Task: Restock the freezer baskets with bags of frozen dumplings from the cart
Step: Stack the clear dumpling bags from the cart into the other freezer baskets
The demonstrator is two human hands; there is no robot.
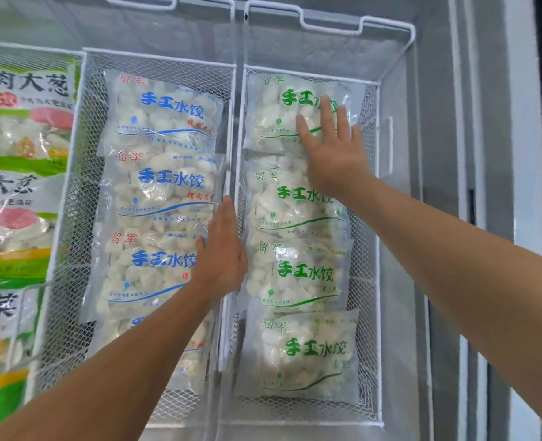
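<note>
Two white wire freezer baskets sit side by side. The left basket (81, 173) holds several clear dumpling bags with blue lettering (164, 122). The right basket (373, 237) holds several bags with green lettering. My right hand (330, 148) lies flat with straight fingers on the farthest green-lettered bag (276, 116), its wrist over the second one. My left hand (223, 246) is flat, fingers straight, at the right edge of the blue-lettered bags beside the wire wall between the baskets.
At the far left lie colourful printed dumpling bags (21, 128) in another basket. Two empty wire baskets (327, 23) hang higher at the back. The freezer's grey inner wall and frame (473, 154) run along the right.
</note>
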